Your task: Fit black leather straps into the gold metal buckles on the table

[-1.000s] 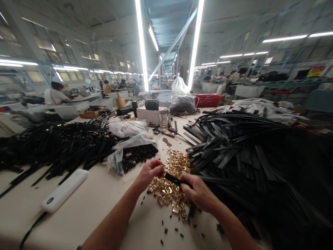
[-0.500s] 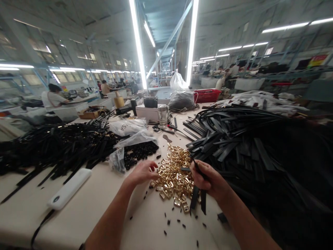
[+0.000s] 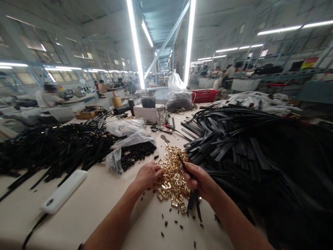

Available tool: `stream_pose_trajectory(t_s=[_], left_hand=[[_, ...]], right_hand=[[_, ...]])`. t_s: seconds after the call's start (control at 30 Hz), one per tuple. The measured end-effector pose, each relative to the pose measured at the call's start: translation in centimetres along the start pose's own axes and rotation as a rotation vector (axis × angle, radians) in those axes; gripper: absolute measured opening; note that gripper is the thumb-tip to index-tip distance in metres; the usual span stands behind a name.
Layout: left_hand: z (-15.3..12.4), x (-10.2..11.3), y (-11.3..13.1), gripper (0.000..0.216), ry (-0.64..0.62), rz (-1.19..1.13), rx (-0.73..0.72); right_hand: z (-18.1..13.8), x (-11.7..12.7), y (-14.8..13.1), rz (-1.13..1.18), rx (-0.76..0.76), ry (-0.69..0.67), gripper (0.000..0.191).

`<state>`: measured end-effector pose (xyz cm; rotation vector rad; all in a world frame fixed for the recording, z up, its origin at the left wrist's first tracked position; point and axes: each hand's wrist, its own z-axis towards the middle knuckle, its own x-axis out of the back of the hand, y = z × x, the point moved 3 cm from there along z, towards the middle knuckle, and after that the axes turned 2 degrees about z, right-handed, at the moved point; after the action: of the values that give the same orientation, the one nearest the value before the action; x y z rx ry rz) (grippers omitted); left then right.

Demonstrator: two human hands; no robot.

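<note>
My right hand (image 3: 199, 178) is closed around black straps (image 3: 198, 208). One strap end sticks up past the fingertips over the heap, and other ends hang below the palm. Gold buckles (image 3: 171, 173) lie heaped on the table between my two hands. At the left edge of this heap is my left hand (image 3: 147, 176), its thumb and fingers drawn together against the buckles. What those fingers hold, if anything, is hidden. Small black pieces (image 3: 166, 224) are scattered on the table in front of the heap.
A large pile of black straps (image 3: 223, 139) covers the right side, another black strap pile (image 3: 59, 146) the left. A clear bag (image 3: 114, 161) beside black loops, a glass jar (image 3: 160, 116), a white power bank-like device (image 3: 65, 191) and a red basket (image 3: 204, 95) stand about. People sit farther off.
My left hand has moved right onto the buckle heap, and its fingers have come together. My right hand has shifted left over the heap with the straps, whose upper end now points farther left.
</note>
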<state>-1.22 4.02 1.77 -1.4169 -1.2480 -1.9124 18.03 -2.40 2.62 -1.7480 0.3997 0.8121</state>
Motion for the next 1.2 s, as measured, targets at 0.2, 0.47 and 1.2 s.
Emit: stream_pose_trajectory(t_s=[0.2,0.47,1.2], left_hand=[[0.1,-0.9,0.2,0.019,0.123,-0.108,-0.007],[0.5,-1.6,1.0,0.014,0.114,-0.185,-0.085],[0.5,-2.2,0.4,0.022,0.126,-1.742,0.365]], right_hand=[[0.5,0.4,0.9,0.018,-0.019,0.050,0.033],[0.7,0.7,0.9,0.009,-0.022,0.058,0.033],[0.7,0.2,2.0,-0.389,0.071,0.123,0.039]])
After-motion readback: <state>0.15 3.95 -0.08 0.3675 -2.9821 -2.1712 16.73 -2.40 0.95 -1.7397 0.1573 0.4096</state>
